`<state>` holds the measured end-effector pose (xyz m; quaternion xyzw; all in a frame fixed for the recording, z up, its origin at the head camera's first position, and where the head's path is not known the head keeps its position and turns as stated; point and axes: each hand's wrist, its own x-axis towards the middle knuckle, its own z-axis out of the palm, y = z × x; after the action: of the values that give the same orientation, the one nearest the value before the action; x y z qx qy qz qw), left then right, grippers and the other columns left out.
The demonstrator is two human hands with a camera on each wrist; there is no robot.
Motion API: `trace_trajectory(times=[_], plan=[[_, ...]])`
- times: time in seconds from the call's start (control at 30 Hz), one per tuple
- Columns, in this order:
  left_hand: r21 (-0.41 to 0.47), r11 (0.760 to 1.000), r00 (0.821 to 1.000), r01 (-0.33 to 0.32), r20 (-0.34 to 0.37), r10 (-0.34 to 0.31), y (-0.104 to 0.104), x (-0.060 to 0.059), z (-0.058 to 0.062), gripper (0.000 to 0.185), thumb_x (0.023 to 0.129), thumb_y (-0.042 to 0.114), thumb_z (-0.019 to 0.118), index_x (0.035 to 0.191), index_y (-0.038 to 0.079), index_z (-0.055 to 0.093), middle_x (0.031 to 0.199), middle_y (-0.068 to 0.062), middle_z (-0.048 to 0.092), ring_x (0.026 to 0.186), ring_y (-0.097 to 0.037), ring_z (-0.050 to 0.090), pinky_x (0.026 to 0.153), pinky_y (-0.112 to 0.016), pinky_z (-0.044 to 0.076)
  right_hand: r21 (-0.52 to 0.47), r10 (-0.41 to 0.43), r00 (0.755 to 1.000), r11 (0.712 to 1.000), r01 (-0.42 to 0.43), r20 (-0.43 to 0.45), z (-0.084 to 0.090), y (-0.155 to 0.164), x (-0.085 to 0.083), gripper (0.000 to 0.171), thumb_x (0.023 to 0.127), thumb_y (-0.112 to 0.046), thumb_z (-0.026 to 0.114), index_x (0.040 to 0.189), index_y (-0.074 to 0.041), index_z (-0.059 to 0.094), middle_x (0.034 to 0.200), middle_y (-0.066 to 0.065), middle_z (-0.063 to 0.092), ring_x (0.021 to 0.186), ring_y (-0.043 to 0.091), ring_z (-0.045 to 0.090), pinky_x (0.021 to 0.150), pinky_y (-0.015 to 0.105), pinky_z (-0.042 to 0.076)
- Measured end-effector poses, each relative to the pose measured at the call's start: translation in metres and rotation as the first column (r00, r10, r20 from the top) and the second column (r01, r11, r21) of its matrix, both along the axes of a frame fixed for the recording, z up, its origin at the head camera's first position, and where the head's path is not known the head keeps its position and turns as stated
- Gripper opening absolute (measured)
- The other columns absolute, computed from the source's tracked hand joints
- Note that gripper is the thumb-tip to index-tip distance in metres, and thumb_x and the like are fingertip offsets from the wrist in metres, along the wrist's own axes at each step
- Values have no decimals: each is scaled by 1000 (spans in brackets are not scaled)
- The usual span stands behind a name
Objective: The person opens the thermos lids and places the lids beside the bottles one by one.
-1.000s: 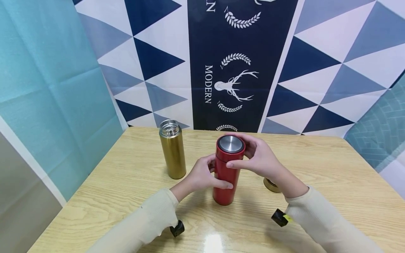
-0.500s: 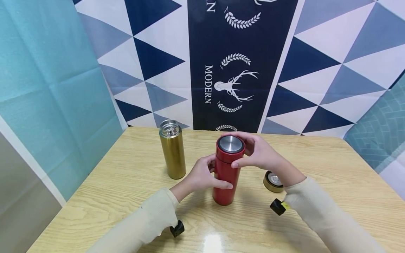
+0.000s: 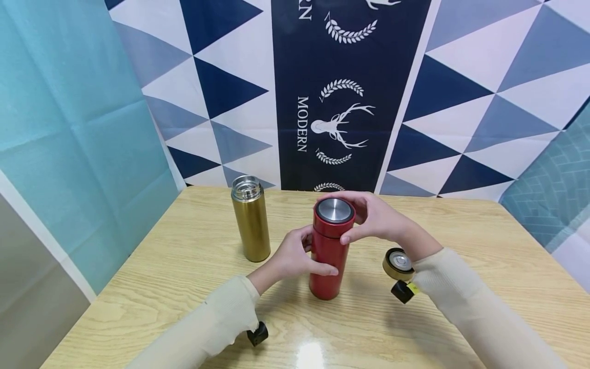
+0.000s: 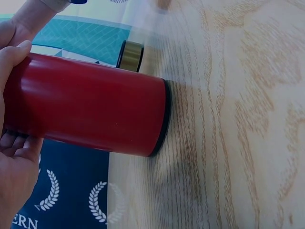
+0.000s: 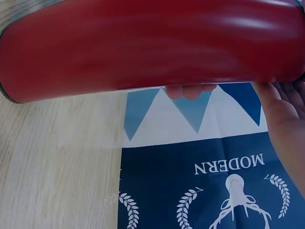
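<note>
While the left hand (image 3: 295, 256) wraps the red flask (image 3: 328, 256) mid-body, upright on the table (image 3: 461, 302), my right hand (image 3: 378, 218) curls round its lid (image 3: 334, 214). Note: I'd keep the body clamped, twist the lid level, avoid tipping toward the gold flask (image 3: 251, 220).

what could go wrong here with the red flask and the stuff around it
The right hand grips the lid of the red flask; a hard twist might tip it if the left hand slips. The right sleeve hangs close to the gold cap and could knock it. The gold flask stands open and might spill if bumped.
</note>
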<state>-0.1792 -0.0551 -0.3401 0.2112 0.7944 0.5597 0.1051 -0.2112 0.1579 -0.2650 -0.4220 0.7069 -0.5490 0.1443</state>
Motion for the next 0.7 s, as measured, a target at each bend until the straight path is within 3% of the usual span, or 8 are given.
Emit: trace_trajectory(times=[0.4, 0.6, 0.7], plan=[[-5, 1000, 1000, -7, -1, 7, 0, 0, 0, 60, 68, 24, 87, 121, 19, 59, 114, 2, 67, 100, -10, 65, 92, -26, 53, 30, 89, 996, 996, -88, -1, 4, 2, -6, 72, 78, 0, 74, 142, -5, 42, 136, -7, 56, 120, 13, 58, 98, 31, 53], [-6, 1000, 1000, -6, -13, 6, 1, -1, 0, 61, 67, 24, 87, 121, 21, 59, 114, 4, 67, 99, -9, 65, 91, -26, 54, 69, 77, 995, 995, -73, -58, 9, 3, 1, 77, 78, 0, 74, 145, -3, 36, 143, -3, 50, 127, 12, 52, 103, 28, 49], [-2, 1000, 1000, -7, -13, 7, 0, -1, -1, 60, 67, 24, 88, 120, 22, 60, 113, 5, 67, 100, -9, 65, 91, -27, 54, 74, 31, 997, 997, -25, -76, 11, 1, 9, 82, 77, -2, 76, 147, -4, 34, 144, 3, 49, 127, 11, 52, 103, 26, 48]])
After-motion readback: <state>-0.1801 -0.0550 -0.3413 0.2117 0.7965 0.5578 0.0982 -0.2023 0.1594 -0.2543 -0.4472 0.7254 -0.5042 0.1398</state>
